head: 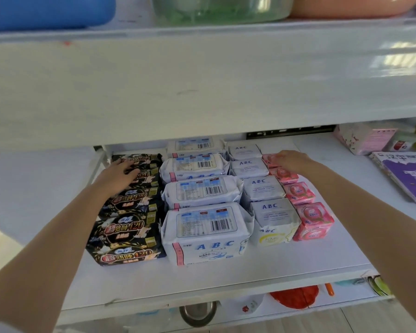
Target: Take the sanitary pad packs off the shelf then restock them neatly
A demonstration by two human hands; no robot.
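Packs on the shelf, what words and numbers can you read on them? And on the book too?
"ABC": front of the big white pack.
"KMS": same pack, under the ABC.
"ABC": tops of the small white packs.
"420": black packs, next to Chinese characters.
Too blurred to read: the pink packs and the purple book.
Too small to read: the print on the barcode labels.

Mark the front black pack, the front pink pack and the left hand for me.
front black pack (127,256): head view, front label.
front pink pack (314,218): head view, top face.
left hand (115,174): head view, back of hand.
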